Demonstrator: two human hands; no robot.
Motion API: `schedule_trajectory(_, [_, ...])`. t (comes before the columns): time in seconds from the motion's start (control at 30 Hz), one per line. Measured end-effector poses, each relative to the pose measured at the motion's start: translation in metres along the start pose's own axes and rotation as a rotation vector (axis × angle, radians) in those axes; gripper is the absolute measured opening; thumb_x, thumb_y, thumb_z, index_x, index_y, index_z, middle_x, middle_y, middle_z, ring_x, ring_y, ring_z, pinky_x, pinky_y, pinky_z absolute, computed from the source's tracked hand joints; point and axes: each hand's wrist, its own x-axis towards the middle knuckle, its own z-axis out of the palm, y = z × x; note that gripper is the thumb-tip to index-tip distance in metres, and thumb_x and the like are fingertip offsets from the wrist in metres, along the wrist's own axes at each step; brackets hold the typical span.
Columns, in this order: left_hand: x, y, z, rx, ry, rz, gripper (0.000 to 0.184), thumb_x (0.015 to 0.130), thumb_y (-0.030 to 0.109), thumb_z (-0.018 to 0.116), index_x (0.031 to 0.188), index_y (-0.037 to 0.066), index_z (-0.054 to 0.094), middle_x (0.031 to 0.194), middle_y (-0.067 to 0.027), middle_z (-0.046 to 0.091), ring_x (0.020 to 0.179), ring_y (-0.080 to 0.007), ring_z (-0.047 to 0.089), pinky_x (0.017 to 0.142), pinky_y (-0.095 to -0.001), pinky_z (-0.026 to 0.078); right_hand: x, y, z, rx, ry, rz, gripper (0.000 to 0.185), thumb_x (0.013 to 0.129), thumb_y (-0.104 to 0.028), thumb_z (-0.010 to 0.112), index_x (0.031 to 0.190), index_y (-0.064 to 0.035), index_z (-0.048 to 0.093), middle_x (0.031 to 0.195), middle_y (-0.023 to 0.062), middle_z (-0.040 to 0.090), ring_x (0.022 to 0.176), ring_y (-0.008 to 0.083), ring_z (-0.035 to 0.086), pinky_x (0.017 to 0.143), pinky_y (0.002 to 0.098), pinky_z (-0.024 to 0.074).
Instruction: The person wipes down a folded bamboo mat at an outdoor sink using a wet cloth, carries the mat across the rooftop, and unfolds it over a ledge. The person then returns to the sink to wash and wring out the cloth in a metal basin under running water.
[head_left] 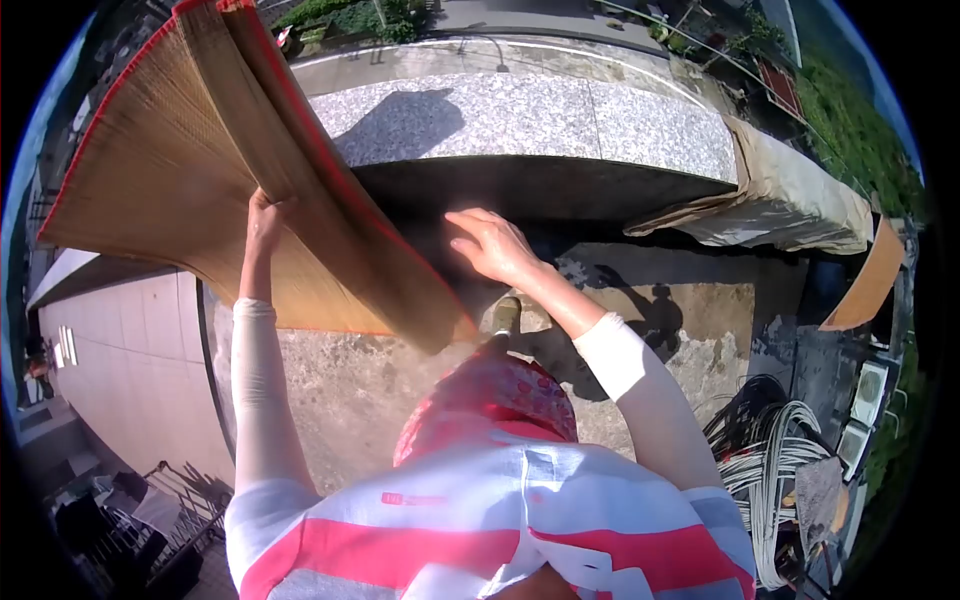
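A large brown woven mat [150, 160] with red edging hangs at the upper left, folded over along its right side. My left hand [265, 225] is closed round a fold of the mat. Near the middle of the view, my right hand [488, 245] is held out with its fingers extended and nothing in it. It is apart from the mat, to the right of the mat's red edge and in front of the dark inner side of the parapet. The mat's lower corner hangs above the concrete floor.
A speckled stone parapet top [530, 115] runs across the front, with a street beyond. Pale cloth [790, 190] covers its right end. Coiled cables [770, 480] lie at the lower right, near a brown board [868, 285]. My shoe [507, 316] is on the concrete floor [330, 390].
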Motion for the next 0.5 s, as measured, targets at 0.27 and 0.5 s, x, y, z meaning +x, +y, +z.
schedule_trajectory(0.27, [-0.034,0.04,-0.009,0.131,0.001,-0.065,0.021,0.076,-0.004,0.061,0.095,0.002,0.063,0.084,-0.0007,0.065,0.078,-0.0096,0.059,0.073,-0.0253,0.047,0.223,-0.038,0.097,0.234,-0.108,0.157,0.085,0.074,-0.035,0.068,0.139,-0.003,0.025,0.126,0.0222,0.049,0.116,0.0333,0.05,0.095,0.0377,0.0429])
schedule_trajectory(0.5, [-0.032,0.048,-0.025,0.084,0.139,-0.072,0.028,0.082,0.001,0.063,0.11,0.003,0.06,0.102,-0.0044,0.064,0.093,-0.0131,0.06,0.084,-0.0276,0.047,0.176,-0.043,0.03,0.323,-0.094,0.315,0.041,0.081,-0.033,0.061,0.072,0.0075,0.06,0.062,0.016,0.061,0.06,0.0259,0.061,0.058,0.0383,0.0467])
